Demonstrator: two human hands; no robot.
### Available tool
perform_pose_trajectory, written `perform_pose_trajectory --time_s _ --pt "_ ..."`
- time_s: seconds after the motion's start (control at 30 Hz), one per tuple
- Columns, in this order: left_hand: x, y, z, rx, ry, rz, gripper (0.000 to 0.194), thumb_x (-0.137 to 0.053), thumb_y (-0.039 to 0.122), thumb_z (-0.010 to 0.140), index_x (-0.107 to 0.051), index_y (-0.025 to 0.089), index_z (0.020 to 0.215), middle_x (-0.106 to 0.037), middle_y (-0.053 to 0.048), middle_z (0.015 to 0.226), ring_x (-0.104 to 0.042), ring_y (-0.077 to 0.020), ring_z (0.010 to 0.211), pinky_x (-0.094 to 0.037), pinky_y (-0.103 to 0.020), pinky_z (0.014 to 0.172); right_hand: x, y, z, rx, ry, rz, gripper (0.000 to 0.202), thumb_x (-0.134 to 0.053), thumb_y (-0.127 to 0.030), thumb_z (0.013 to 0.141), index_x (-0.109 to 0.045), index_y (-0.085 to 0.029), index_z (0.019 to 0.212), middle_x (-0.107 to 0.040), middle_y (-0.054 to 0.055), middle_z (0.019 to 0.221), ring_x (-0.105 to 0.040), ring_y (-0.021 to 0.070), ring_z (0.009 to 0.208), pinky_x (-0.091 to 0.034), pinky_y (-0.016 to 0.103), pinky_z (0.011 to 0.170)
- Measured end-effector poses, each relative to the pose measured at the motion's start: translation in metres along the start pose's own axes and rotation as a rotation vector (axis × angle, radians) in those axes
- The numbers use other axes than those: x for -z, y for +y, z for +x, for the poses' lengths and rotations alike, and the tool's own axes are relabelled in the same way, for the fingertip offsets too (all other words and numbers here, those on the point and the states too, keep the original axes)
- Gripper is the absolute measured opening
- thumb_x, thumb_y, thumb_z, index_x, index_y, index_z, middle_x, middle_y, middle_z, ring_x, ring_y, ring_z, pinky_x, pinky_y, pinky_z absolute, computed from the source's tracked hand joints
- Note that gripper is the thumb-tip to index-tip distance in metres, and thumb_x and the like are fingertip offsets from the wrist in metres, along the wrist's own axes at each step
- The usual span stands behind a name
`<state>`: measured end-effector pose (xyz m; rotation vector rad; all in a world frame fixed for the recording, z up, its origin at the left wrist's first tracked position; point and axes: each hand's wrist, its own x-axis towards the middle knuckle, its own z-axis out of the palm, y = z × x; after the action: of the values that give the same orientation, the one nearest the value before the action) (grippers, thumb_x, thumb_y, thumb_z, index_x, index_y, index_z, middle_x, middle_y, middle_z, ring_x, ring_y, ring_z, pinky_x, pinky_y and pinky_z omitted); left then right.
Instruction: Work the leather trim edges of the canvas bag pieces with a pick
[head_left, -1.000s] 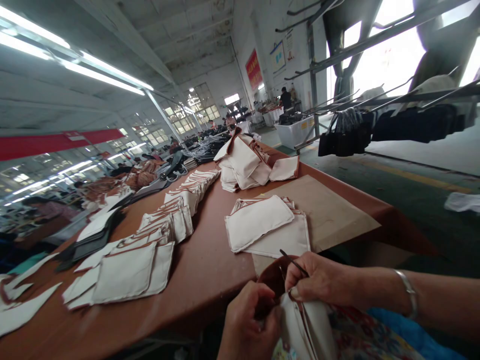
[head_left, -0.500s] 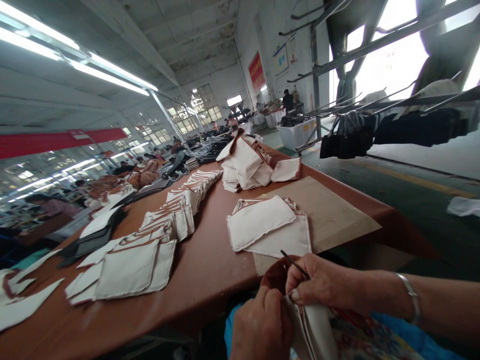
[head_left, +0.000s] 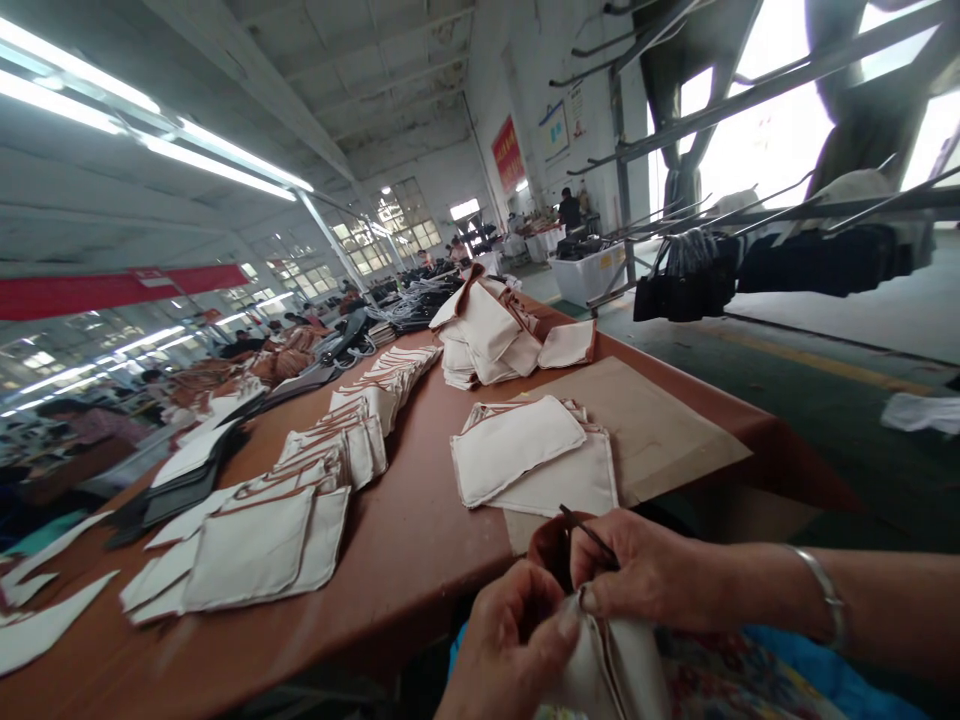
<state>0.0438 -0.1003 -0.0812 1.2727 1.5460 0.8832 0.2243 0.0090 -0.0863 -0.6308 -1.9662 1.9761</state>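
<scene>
My right hand (head_left: 645, 570), with a bracelet on its wrist, grips a thin dark tool (head_left: 589, 535) and pinches the edge of a cream fabric piece (head_left: 626, 665) with brown trim. Facing it, my left hand (head_left: 510, 635) has thumb and forefinger closed at the same edge; the fingertips meet the cloth close to the right thumb. A brown part (head_left: 550, 545) of the piece curls up behind both hands. The work is held over my lap, at the near edge of the table. Just beyond lie two flat cream pieces (head_left: 525, 450) with stitched edges.
On the brown table (head_left: 420, 510) are a long row of cream pieces (head_left: 251, 545), a heaped pile (head_left: 487, 330) and a brown paper sheet (head_left: 652, 420). A rack with black bags (head_left: 682, 280) stands right. A person (head_left: 569, 210) is far back.
My left hand has turned and shifted slightly left, its thumb now showing on the fabric. My right hand stays nearly in place with the tool. The view has moved a little.
</scene>
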Motion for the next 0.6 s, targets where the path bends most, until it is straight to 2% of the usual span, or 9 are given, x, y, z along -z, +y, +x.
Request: perform_pose_trajectory --time_s 0.07,0.17,0.3,0.4,0.5,0.6 --pt "-0.007 0.0 -0.001 0.063 0.029 0.019 0.037 -0.07 0.052 0.07 -0.062 0.016 0.076 -0.048 0.004 0.063 -0.036 -0.0103 0.058 -0.028 -0.021 0.052 -0.001 -0.001 -0.001 0.056 0.015 -0.006 0.006 -0.066 -0.016 0.069 -0.062 -0.013 0.071 -0.055 -0.003 0.065 -0.043 0.008 0.058 -0.031 0.018 0.05" --pt "-0.018 0.003 -0.004 0.153 0.072 0.019 0.031 -0.066 0.047 0.074 -0.063 0.017 0.07 -0.045 0.004 0.058 -0.032 -0.0102 0.055 -0.023 -0.021 0.048 -0.002 0.0 -0.003 0.113 0.028 -0.053 0.002 -0.064 -0.015 0.072 -0.065 -0.013 0.072 -0.061 0.0 0.073 -0.049 0.0113 0.067 -0.038 0.02 0.058" --pt "-0.024 0.004 -0.008 0.171 0.125 0.066 0.023 -0.063 0.04 0.074 -0.065 0.018 0.068 -0.047 0.004 0.057 -0.034 -0.0111 0.054 -0.024 -0.021 0.046 -0.006 0.002 -0.007 0.135 0.021 -0.09 0.011 -0.061 -0.012 0.071 -0.069 -0.014 0.078 -0.066 0.002 0.078 -0.054 0.0141 0.072 -0.043 0.022 0.065" --pt "-0.026 0.0 -0.01 0.153 0.119 0.034 0.025 -0.064 0.043 0.073 -0.066 0.018 0.069 -0.047 0.004 0.057 -0.033 -0.0105 0.052 -0.024 -0.021 0.046 -0.006 0.004 -0.008 0.158 0.053 -0.08 0.009 -0.062 -0.013 0.071 -0.069 -0.013 0.077 -0.067 0.003 0.079 -0.056 0.0153 0.074 -0.045 0.023 0.068" --pt "-0.026 -0.005 -0.012 0.116 0.119 0.04 0.027 -0.063 0.044 0.075 -0.067 0.018 0.072 -0.049 0.003 0.057 -0.036 -0.0108 0.053 -0.026 -0.021 0.046 -0.003 0.007 -0.006 0.088 0.033 -0.029 0.011 -0.065 -0.015 0.069 -0.07 -0.013 0.079 -0.066 0.001 0.075 -0.054 0.012 0.067 -0.044 0.019 0.061" --pt "-0.027 -0.006 -0.015 -0.025 0.263 0.16 0.021 -0.066 0.038 0.076 -0.067 0.019 0.084 -0.059 0.001 0.067 -0.045 -0.0115 0.055 -0.034 -0.02 0.049 0.004 0.008 -0.003 -0.025 -0.053 0.053 0.014 -0.069 -0.018 0.069 -0.072 -0.012 0.081 -0.062 -0.002 0.067 -0.044 0.0062 0.052 -0.035 0.015 0.046"
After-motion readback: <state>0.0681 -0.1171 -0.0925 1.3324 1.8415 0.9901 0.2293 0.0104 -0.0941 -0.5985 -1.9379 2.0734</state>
